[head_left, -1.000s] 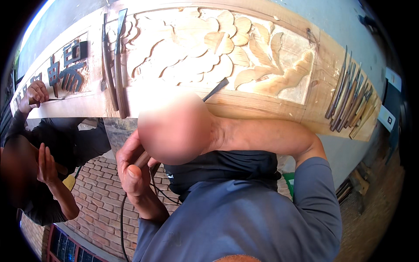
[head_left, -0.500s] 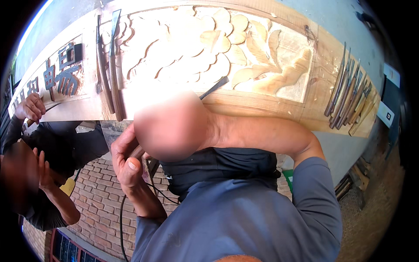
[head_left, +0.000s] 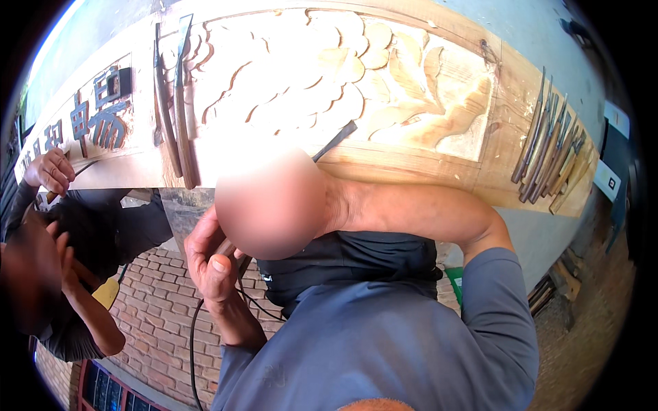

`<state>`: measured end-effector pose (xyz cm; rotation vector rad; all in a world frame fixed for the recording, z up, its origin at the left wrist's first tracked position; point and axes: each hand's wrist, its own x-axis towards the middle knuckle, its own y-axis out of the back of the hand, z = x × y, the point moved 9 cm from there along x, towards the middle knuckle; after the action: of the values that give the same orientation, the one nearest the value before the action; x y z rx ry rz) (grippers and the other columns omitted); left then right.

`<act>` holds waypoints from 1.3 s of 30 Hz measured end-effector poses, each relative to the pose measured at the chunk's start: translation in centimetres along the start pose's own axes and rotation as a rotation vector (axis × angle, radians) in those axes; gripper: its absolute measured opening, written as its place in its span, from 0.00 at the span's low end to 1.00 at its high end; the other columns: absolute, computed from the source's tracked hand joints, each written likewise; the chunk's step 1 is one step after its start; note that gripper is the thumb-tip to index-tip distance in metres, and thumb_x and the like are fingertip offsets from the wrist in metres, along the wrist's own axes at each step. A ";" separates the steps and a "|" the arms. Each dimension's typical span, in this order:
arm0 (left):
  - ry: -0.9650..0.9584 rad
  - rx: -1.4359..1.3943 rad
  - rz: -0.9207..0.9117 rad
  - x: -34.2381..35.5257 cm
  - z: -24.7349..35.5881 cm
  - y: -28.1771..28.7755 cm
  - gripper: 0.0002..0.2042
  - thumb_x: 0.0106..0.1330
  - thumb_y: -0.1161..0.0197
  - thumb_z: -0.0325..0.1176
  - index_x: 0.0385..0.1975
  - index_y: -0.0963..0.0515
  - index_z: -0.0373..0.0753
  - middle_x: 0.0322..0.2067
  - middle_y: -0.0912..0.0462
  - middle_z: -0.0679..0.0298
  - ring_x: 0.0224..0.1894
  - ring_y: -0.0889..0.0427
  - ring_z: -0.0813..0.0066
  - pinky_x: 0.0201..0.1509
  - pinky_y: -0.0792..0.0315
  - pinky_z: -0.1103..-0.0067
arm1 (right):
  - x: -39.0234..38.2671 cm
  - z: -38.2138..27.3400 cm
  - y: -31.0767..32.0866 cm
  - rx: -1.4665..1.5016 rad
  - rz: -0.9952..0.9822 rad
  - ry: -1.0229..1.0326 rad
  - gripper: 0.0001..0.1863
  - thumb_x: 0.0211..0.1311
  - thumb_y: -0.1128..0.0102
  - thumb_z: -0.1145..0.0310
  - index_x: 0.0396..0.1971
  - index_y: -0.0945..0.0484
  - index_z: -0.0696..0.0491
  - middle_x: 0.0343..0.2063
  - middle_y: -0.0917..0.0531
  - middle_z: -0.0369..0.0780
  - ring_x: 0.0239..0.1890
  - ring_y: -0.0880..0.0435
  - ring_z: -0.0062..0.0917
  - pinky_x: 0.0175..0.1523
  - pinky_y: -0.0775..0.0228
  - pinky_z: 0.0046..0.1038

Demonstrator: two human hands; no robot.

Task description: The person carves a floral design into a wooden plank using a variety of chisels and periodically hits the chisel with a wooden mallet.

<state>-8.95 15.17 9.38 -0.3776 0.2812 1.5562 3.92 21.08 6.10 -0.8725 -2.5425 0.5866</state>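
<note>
Your co-worker's upper hand (head_left: 53, 171) has dropped nearer the edge of the carved board (head_left: 510, 137). Nearer you, your left hand (head_left: 201, 257) curls around a wooden handle (head_left: 223, 248); your right hand (head_left: 274, 202) is blurred, grip unreadable. Past it juts a chisel blade (head_left: 334, 141); two long chisels (head_left: 179, 109) lie left, carving tools (head_left: 548, 147) right.

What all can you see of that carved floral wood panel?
The carved floral wood panel is pale and grained, with raised petals and leaves inside a rectangular border. It lies face up; glare washes out its left half. Two chisels lie at its left end, more at its right. A chisel blade overlaps its near border, contact unclear.
</note>
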 end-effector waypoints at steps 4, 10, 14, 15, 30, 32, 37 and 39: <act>-0.071 0.028 0.000 1.0 -1.0 1.8 0.53 0.71 0.29 0.70 0.73 0.26 0.17 0.36 0.16 0.65 0.27 0.30 0.86 0.32 0.41 0.84 | 0.2 -0.1 0.2 -0.179 0.011 0.085 0.13 0.77 0.31 0.73 0.55 0.14 0.61 0.47 0.10 0.44 0.50 0.09 0.28 0.55 0.11 0.32; -0.106 0.137 -0.066 1.0 -0.1 1.0 0.55 0.59 0.22 0.75 0.67 0.18 0.21 0.60 0.12 0.42 0.66 0.13 0.51 0.77 0.29 0.61 | -0.3 -1.6 0.2 -0.497 0.014 0.211 0.11 0.78 0.32 0.69 0.53 0.13 0.57 0.46 0.11 0.41 0.48 0.11 0.27 0.52 0.13 0.32; -0.054 0.098 -0.024 -0.7 -0.1 0.6 0.58 0.57 0.22 0.77 0.67 0.18 0.21 0.63 0.13 0.38 0.67 0.14 0.47 0.78 0.30 0.59 | -1.8 -2.7 -2.7 -0.921 -0.045 0.517 0.04 0.68 0.30 0.73 0.40 0.13 0.53 0.38 0.13 0.43 0.39 0.13 0.32 0.44 0.17 0.32; -0.064 0.148 -0.027 -0.8 -0.4 0.9 0.59 0.57 0.23 0.79 0.67 0.19 0.20 0.61 0.13 0.40 0.65 0.13 0.50 0.75 0.28 0.61 | -1.9 -3.0 -3.0 -0.998 -0.046 0.571 0.04 0.68 0.29 0.72 0.40 0.13 0.52 0.38 0.14 0.43 0.38 0.13 0.32 0.44 0.17 0.33; -0.050 0.099 -0.056 1.8 1.1 1.7 0.56 0.61 0.23 0.75 0.67 0.19 0.19 0.56 0.10 0.46 0.59 0.11 0.61 0.69 0.25 0.68 | 0.0 -3.2 0.0 -0.788 0.182 0.400 0.07 0.63 0.27 0.68 0.39 0.14 0.50 0.37 0.15 0.35 0.36 0.14 0.27 0.38 0.19 0.33; -0.079 0.125 -0.052 2.2 0.7 2.1 0.55 0.62 0.23 0.74 0.67 0.19 0.19 0.57 0.10 0.45 0.61 0.12 0.59 0.72 0.26 0.67 | 0.1 -2.4 0.2 -0.779 0.134 0.356 0.09 0.69 0.28 0.70 0.45 0.14 0.54 0.42 0.12 0.38 0.39 0.12 0.26 0.43 0.17 0.30; -0.081 0.161 -0.058 3.1 -0.4 2.9 0.54 0.64 0.25 0.73 0.67 0.19 0.18 0.58 0.10 0.43 0.64 0.12 0.55 0.75 0.27 0.63 | 0.4 -2.1 0.5 -0.776 0.097 0.308 0.12 0.74 0.28 0.70 0.51 0.14 0.58 0.44 0.10 0.41 0.41 0.11 0.25 0.45 0.15 0.27; -0.121 0.154 -0.039 4.0 1.2 2.0 0.54 0.68 0.30 0.75 0.66 0.19 0.16 0.60 0.11 0.41 0.64 0.12 0.54 0.74 0.25 0.62 | 0.4 -2.9 1.2 -0.830 0.170 0.338 0.13 0.71 0.26 0.68 0.50 0.13 0.57 0.43 0.10 0.40 0.39 0.12 0.25 0.42 0.17 0.27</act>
<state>-11.03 19.21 8.73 -0.1668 0.2960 1.5013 5.56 22.97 8.00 -1.3155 -2.3751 -0.5951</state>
